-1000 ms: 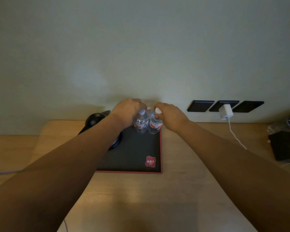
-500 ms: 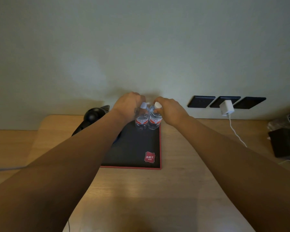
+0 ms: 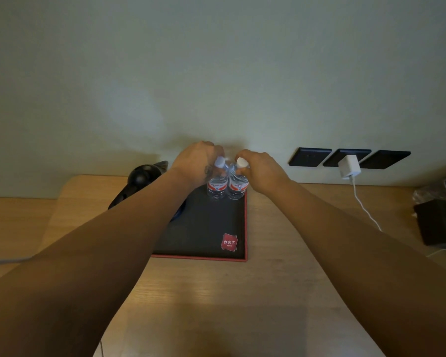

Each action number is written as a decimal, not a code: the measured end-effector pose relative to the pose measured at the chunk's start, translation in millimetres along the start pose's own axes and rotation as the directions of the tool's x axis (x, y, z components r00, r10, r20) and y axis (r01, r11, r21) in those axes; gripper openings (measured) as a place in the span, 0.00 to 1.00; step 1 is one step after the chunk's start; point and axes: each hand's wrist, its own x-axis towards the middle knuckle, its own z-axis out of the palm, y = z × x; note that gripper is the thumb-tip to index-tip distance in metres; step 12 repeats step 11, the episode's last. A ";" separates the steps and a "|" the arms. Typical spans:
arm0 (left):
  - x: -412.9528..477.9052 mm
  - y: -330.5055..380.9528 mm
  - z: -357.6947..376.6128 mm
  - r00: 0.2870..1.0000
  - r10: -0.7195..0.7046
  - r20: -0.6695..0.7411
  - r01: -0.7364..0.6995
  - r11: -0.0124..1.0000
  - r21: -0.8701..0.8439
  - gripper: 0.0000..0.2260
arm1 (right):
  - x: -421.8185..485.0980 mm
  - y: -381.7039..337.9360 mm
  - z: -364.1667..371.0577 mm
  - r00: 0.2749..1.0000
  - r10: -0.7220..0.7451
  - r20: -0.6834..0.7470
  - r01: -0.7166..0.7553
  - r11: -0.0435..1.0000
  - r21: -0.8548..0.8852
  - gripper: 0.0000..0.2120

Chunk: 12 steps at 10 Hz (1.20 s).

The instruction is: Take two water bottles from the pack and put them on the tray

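Bottles are both on the tray [image 3: 204,228] at this point, standing upright and touching each other in its far right corner, close to the wall. Left hand [image 3: 195,163] is wrapped around the neck and shoulder of the left bottle [image 3: 216,186], right hand [image 3: 259,170] is pinching the right bottle [image 3: 237,186] just under its white cap. So each hand is clamped on its own bottle. My guess on why they're held up top: gripping near the caps keeps them vertical while the bases settle, and tucking them into the corner leaves the rest of the tray free. Looks to me like all that's left is letting go without tipping them, since they're tall and narrow.

Tray is black with a red rim and a red logo square near its front right corner. It sits on a light wood desk [image 3: 242,305] pushed against a plain pale wall. Something dark and rounded, maybe a kettle [image 3: 139,176], sits at the tray's left, half hidden by the forearm. On the wall to the right are three dark socket plates [image 3: 309,157], one with a white charger [image 3: 349,167] plugged in and its cable trailing down over the desk. Far right there's a dark box [image 3: 438,222] and some crinkly plastic, possibly the pack, too dim to tell. Lighting is pretty low overall.
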 end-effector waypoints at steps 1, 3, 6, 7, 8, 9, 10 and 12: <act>0.7 1.9 -1.0 1.000 0.011 -0.011 -0.011 1.000 0.002 0.16 | 0.5 0.5 3.3 0.999 0.006 -0.035 -0.007 1.000 -0.018 0.10; -1.2 2.2 0.1 0.999 0.026 -0.034 -0.026 1.000 0.000 0.14 | 1.7 2.5 3.6 0.999 -0.028 -0.033 0.026 0.996 -0.081 0.12; -5.6 2.2 0.2 0.999 -0.008 -0.051 0.006 0.999 -0.034 0.12 | 5.8 -0.1 -0.7 1.000 -0.028 -0.012 0.028 0.998 -0.057 0.15; -9.0 1.3 1.2 0.999 -0.022 -0.049 0.020 0.999 -0.035 0.11 | 1.8 -3.0 1.0 1.000 -0.002 -0.024 0.002 1.000 -0.011 0.14; -12.3 0.5 4.9 0.997 -0.044 -0.060 0.042 0.998 -0.045 0.14 | 0.1 -3.5 2.9 0.999 0.003 -0.037 -0.002 1.000 0.022 0.16; -15.4 0.7 8.7 0.993 -0.089 -0.080 0.079 0.990 -0.117 0.23 | -2.1 -3.4 2.7 0.999 0.017 -0.041 -0.015 0.999 0.047 0.20; -20.2 -0.5 14.5 0.989 -0.099 -0.109 0.077 0.978 -0.192 0.29 | -4.7 -2.3 3.7 0.998 0.024 -0.058 -0.020 0.997 0.076 0.23; -31.5 -9.2 20.8 0.981 -0.117 -0.153 0.085 0.976 -0.200 0.30 | -10.3 0.2 3.6 0.996 0.032 -0.084 -0.024 0.996 0.091 0.26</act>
